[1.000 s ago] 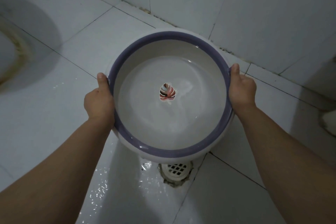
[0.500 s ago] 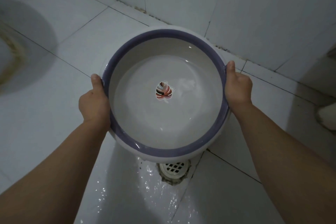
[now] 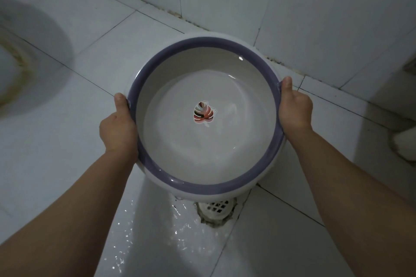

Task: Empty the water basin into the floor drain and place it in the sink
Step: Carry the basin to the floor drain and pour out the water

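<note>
Head view shows the left hand (image 3: pixel 118 131) and right hand (image 3: pixel 295 109) with fingers curled tight on opposite rims of the water basin (image 3: pixel 204 117), mid-frame, near lip tilted over the floor drain (image 3: pixel 215 208) to pour.

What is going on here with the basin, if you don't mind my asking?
A person is holding a round white basin with a purple rim over a tiled bathroom floor, the left hand and the right hand gripping opposite sides of the rim. There is water in the basin, over a leaf sticker on its bottom. The near edge sits just above the floor drain, and the floor tiles beside the drain are wet. No sink can be made out.
</note>
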A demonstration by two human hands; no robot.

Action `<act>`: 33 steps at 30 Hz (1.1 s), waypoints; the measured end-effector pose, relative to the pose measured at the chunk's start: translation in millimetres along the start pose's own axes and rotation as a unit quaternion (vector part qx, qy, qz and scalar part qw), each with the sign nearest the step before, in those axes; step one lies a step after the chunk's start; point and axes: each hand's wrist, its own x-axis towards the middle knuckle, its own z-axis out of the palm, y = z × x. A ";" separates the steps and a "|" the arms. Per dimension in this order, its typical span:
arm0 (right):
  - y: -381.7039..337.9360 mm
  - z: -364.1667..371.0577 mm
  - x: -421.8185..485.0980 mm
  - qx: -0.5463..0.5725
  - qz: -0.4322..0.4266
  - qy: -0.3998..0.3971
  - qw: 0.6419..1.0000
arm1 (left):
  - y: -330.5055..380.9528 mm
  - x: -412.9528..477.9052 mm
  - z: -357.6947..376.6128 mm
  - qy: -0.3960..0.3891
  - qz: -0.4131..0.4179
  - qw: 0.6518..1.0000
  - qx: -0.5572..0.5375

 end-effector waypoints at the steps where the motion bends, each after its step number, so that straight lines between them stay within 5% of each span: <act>1: 0.4 0.1 -0.2 0.000 0.001 0.000 1.000 | -0.6 0.5 0.4 -0.001 0.002 1.000 -0.002; 33: 6.2 -6.2 -9.2 -0.010 -0.004 0.019 1.000 | 2.7 -6.1 1.0 0.007 0.007 1.000 -0.017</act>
